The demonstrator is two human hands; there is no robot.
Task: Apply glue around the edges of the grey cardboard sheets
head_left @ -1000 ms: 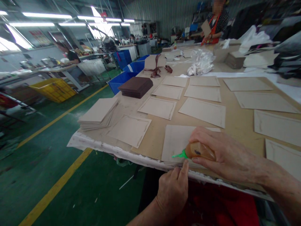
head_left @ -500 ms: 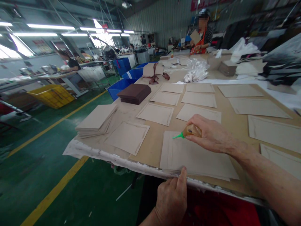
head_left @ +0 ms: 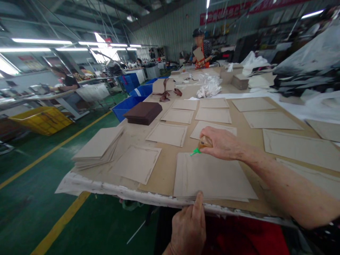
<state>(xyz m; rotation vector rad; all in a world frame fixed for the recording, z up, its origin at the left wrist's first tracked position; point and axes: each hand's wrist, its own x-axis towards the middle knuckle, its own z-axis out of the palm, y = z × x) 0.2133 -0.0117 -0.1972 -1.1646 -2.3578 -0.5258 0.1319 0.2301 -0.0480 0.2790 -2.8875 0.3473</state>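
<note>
My right hand (head_left: 219, 143) is closed round a small squeeze bottle (head_left: 205, 142) of amber liquid, probably glue. Its green nozzle points down-left at the far left corner of the top sheet on a stack of beige boards (head_left: 215, 177). A faint wet line runs along that sheet's left side. At the stack's near edge, my left hand (head_left: 188, 223) presses with its index finger stretched out. Its other fingers are curled, and the thumb is mostly hidden. Single beige boards (head_left: 167, 134) with lines along their edges lie in rows beyond and beside the stack.
A pile of beige boards (head_left: 92, 143) and a stack of dark brown boards (head_left: 143, 112) stand on the left. Blue bins (head_left: 120, 108) adjoin the table's left side. Crumpled clear plastic (head_left: 209, 86) lies farther back. Another person (head_left: 202, 53) stands at the far end holding a board.
The view has shifted right and tilted up slightly. My right hand has moved the nozzle to the sheet's far edge. My left index finger stays on the near edge.
</note>
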